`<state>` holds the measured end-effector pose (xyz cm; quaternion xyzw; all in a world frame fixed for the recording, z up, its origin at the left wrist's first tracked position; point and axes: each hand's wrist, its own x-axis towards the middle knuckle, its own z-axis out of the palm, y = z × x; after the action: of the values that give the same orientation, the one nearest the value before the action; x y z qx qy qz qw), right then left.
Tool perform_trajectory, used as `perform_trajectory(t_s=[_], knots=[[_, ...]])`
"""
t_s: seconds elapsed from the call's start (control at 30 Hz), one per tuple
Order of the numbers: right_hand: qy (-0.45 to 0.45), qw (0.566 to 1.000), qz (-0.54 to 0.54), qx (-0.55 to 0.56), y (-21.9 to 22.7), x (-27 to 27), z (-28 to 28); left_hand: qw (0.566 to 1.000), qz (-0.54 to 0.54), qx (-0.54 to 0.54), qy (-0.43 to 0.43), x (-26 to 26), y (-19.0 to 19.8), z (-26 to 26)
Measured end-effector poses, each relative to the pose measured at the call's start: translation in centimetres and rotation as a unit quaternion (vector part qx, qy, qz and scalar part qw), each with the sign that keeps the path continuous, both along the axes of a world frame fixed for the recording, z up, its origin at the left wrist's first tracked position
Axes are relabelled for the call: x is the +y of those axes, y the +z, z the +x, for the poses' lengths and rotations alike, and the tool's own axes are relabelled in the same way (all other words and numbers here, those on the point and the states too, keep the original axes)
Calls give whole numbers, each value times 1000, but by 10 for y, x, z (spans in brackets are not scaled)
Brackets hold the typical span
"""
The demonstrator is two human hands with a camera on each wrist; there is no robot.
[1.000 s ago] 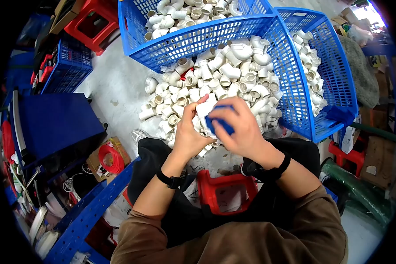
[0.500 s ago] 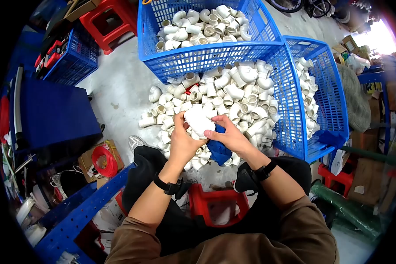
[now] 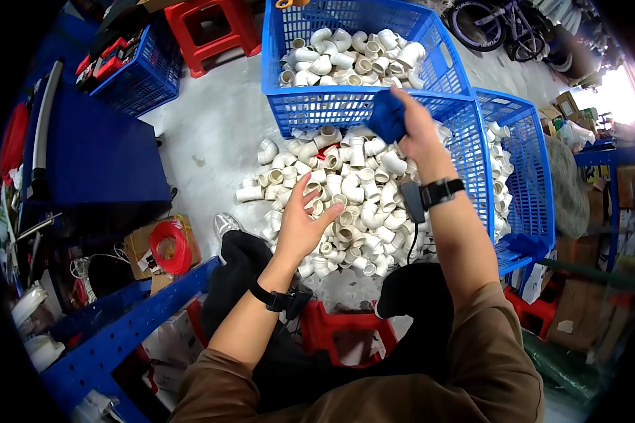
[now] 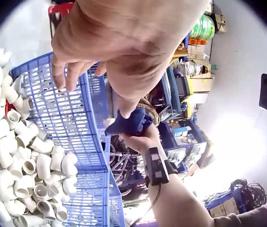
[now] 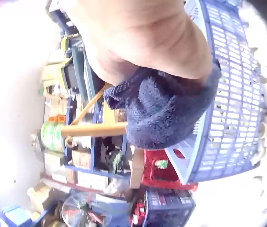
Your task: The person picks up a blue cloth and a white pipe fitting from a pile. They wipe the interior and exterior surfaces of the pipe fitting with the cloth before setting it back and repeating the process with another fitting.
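Note:
In the head view a blue cloth (image 3: 388, 117) is gripped by my right hand (image 3: 422, 134), over the near wall of the far blue basket (image 3: 317, 113). The right wrist view shows the cloth (image 5: 159, 106) bunched under the palm. My left hand (image 3: 302, 225) hangs above the heap of white pipe fittings (image 3: 363, 218), fingers spread and holding nothing. White fittings (image 3: 346, 60) also fill part of the far basket. Whether a fitting is under the cloth cannot be told.
A second blue basket (image 3: 525, 162) with fittings stands on the right. Red stools stand at the back left (image 3: 212, 32) and between the legs (image 3: 349, 335). On the left are a dark blue cabinet (image 3: 106, 151) and a red coil (image 3: 169, 247); bicycles (image 3: 497, 25) are at the back right.
The white fitting between both hands is no longer seen there. My right hand has moved forward and right to the far basket with the cloth; my left hand has let go and its fingers have spread.

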<state>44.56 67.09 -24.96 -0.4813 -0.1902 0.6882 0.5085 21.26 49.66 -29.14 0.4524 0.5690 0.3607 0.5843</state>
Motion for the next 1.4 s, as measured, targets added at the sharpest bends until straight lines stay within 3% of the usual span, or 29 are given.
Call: perform_trajectory(t_s=[0.13, 0.2, 0.23, 0.3, 0.33, 0.4, 0.47, 0.6, 0.67, 0.73, 0.8, 0.83, 0.9, 1.0, 1.07, 1.2, 1.27, 1.3, 1.33, 1.4], knots=[[147, 984, 47, -84, -14, -61, -63, 994, 88, 33, 56, 0, 12, -11], [217, 970, 77, -78, -16, -87, -92, 958, 200, 200, 39, 0, 5, -26], [251, 961, 94, -68, -20, -93, -103, 978, 121, 166, 23, 3, 21, -33], [261, 943, 133, -160, -34, -96, -122, 974, 57, 215, 43, 3, 24, -55], [263, 931, 147, -209, -45, -93, -129, 966, 2, 254, 55, 3, 21, -64], [256, 931, 134, -223, -80, -83, -141, 951, 94, 257, 144, -2, 14, -85], [300, 909, 166, -236, -115, -79, -164, 903, 229, 286, 224, -4, 16, -103], [416, 847, 156, -292, -191, -76, -225, 878, 218, 333, 265, -19, 13, -141], [452, 807, 157, -346, -236, -76, -259, 861, 197, 357, 305, -26, 12, -157], [494, 697, 177, -488, -263, -81, -284, 847, 185, 407, 286, -33, 10, -173], [568, 581, 150, -563, -290, -83, -308, 848, 75, 428, 303, -38, 4, -180], [573, 579, 151, -559, -311, -83, -316, 855, 41, 424, 295, -41, -1, -185], [519, 519, 222, -642, -348, -88, -331, 864, -22, 406, 297, -44, 2, -187], [500, 502, 242, -663, -372, -82, -351, 882, -78, 346, 310, -44, 1, -191], [466, 546, 227, -658, -400, -76, -360, 893, -107, 321, 297, -44, 0, -191], [430, 544, 217, -687, -410, -71, -366, 911, -165, 329, 186, -36, 7, -183], [468, 624, 135, -611, -413, -74, -364, 930, -102, 319, 150, -36, 8, -179], [434, 633, 166, -619, -424, -82, -361, 936, -72, 312, 145, -36, 4, -178], [394, 666, 110, -624, -425, -89, -368, 941, -41, 304, 141, -37, 0, -177], [420, 665, 32, -616, -417, -95, -368, 946, -39, 287, 147, -38, -1, -174]])
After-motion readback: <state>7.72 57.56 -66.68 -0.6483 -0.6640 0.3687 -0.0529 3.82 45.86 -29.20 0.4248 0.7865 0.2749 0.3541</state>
